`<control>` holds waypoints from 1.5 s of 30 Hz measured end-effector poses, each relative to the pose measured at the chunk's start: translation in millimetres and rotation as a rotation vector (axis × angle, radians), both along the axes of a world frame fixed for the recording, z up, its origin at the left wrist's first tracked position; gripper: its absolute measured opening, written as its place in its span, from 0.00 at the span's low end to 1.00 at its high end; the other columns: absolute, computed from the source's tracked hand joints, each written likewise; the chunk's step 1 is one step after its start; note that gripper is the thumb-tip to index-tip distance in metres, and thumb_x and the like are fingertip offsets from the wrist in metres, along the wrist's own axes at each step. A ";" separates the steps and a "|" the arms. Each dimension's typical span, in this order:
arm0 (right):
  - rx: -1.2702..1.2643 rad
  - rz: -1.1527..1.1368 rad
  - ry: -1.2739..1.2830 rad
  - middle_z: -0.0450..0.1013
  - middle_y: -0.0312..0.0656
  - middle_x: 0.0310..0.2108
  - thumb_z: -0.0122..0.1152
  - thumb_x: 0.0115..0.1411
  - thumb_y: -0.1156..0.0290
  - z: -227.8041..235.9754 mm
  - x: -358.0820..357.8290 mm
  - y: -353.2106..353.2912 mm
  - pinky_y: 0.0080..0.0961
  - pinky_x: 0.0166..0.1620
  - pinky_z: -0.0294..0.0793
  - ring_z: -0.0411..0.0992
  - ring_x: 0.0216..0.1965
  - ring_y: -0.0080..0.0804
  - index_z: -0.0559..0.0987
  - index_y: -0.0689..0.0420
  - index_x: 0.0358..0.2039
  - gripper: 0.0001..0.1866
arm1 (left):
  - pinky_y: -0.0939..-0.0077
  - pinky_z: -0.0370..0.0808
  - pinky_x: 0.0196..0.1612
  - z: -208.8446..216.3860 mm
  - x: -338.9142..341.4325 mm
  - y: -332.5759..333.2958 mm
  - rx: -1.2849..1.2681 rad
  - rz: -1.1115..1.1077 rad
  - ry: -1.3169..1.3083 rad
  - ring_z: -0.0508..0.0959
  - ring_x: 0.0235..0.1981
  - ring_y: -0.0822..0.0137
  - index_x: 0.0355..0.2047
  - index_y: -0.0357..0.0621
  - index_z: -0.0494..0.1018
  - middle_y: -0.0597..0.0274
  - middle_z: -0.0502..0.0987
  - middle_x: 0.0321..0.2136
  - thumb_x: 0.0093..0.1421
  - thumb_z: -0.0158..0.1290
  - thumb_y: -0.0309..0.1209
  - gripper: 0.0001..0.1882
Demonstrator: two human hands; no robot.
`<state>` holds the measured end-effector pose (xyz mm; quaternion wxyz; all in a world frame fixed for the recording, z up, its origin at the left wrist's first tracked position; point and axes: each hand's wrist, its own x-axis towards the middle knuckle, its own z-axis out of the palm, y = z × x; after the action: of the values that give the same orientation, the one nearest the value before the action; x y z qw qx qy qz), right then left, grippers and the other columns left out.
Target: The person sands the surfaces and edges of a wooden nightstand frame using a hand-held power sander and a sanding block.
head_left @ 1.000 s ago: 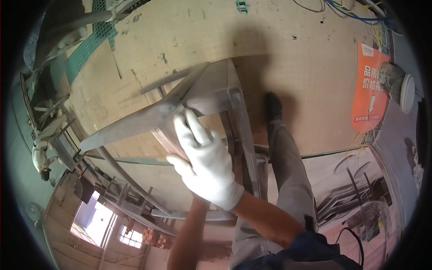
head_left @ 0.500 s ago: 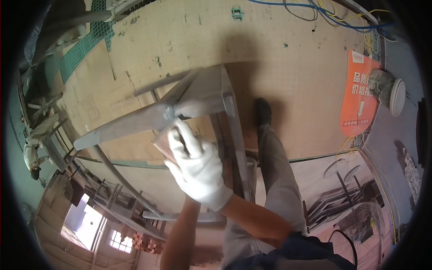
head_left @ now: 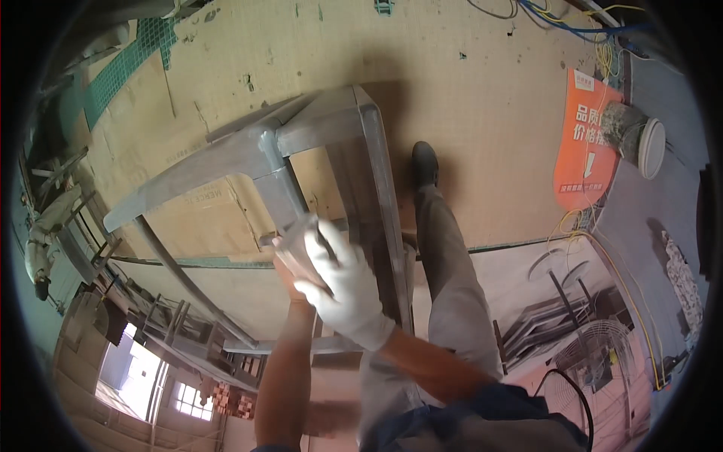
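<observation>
A grey welded metal frame (head_left: pixel 331 124) stands over cardboard sheets on the floor. My right hand (head_left: pixel 343 290), in a white glove, is closed on a blurred, brownish flat piece (head_left: pixel 295 245) pressed against the frame's upright bar (head_left: pixel 280 192). My bare left forearm comes up from below. My left hand (head_left: pixel 285 265) sits right under the glove, mostly hidden by it, touching the same piece. My grey trouser leg and black shoe (head_left: pixel 424 162) stand just right of the frame.
An orange banner (head_left: pixel 587 143) and a cement-crusted bucket (head_left: pixel 636 139) lie at the right. Blue and yellow cables (head_left: pixel 602 38) run along the top right. A wire fan guard (head_left: pixel 595 354) and metal scraps lie lower right. Green mesh (head_left: pixel 120 68) is upper left.
Both hands have slid down the upright bar, away from the welded joint at the top, and the view has shifted slightly.
</observation>
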<state>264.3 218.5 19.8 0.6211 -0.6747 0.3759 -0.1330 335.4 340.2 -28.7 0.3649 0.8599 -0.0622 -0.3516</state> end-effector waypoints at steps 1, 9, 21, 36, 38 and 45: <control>0.047 -0.029 -0.048 0.66 0.55 0.63 0.70 0.56 0.70 -3.6 -3.4 1.6 0.46 0.51 0.75 0.72 0.48 0.59 0.68 0.60 0.67 0.38 | 0.66 0.75 0.50 -5.0 -3.3 5.7 0.028 -0.044 -0.035 0.79 0.43 0.61 0.51 0.34 0.73 0.53 0.80 0.41 0.80 0.33 0.51 0.30; 0.237 0.024 0.039 0.65 0.57 0.66 0.74 0.54 0.71 -4.0 -62.2 37.7 0.44 0.63 0.70 0.68 0.63 0.57 0.71 0.60 0.65 0.38 | 0.70 0.73 0.49 -5.1 -6.8 -13.3 -0.192 0.300 0.138 0.75 0.42 0.67 0.48 0.31 0.73 0.56 0.79 0.42 0.80 0.29 0.50 0.32; 0.220 0.019 0.154 0.66 0.59 0.64 0.72 0.57 0.68 5.3 -117.0 110.3 0.49 0.59 0.72 0.71 0.55 0.66 0.64 0.54 0.71 0.43 | 0.55 0.73 0.64 3.4 11.9 -30.1 -0.349 0.157 0.365 0.76 0.58 0.54 0.65 0.39 0.66 0.46 0.78 0.56 0.75 0.26 0.65 0.43; 0.163 -0.069 0.080 0.70 0.54 0.61 0.71 0.57 0.65 -0.5 -196.5 219.1 0.47 0.58 0.73 0.72 0.56 0.63 0.60 0.56 0.73 0.45 | 0.46 0.74 0.53 43.8 -151.9 253.2 0.394 -0.925 -0.135 0.79 0.46 0.36 0.54 0.39 0.72 0.38 0.80 0.44 0.72 0.41 0.36 0.18; 0.059 -0.080 0.119 0.71 0.55 0.60 0.70 0.59 0.64 -3.2 -180.2 198.5 0.49 0.55 0.74 0.73 0.54 0.63 0.62 0.59 0.71 0.43 | 0.47 0.77 0.48 34.7 -159.0 257.0 0.457 -1.002 -0.188 0.81 0.39 0.39 0.47 0.39 0.76 0.43 0.82 0.38 0.71 0.42 0.38 0.18; 0.282 -0.089 0.085 0.72 0.56 0.61 0.71 0.61 0.62 20.7 -208.5 240.4 0.43 0.60 0.72 0.73 0.58 0.56 0.68 0.60 0.68 0.38 | 0.50 0.78 0.41 32.8 -134.8 275.5 0.397 -1.079 -0.267 0.81 0.33 0.41 0.32 0.40 0.79 0.44 0.81 0.31 0.71 0.40 0.41 0.22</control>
<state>55.8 458.8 40.5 0.6866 -0.5685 0.4464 -0.0778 200.6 615.7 4.1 -0.0446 0.7953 -0.4694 -0.3809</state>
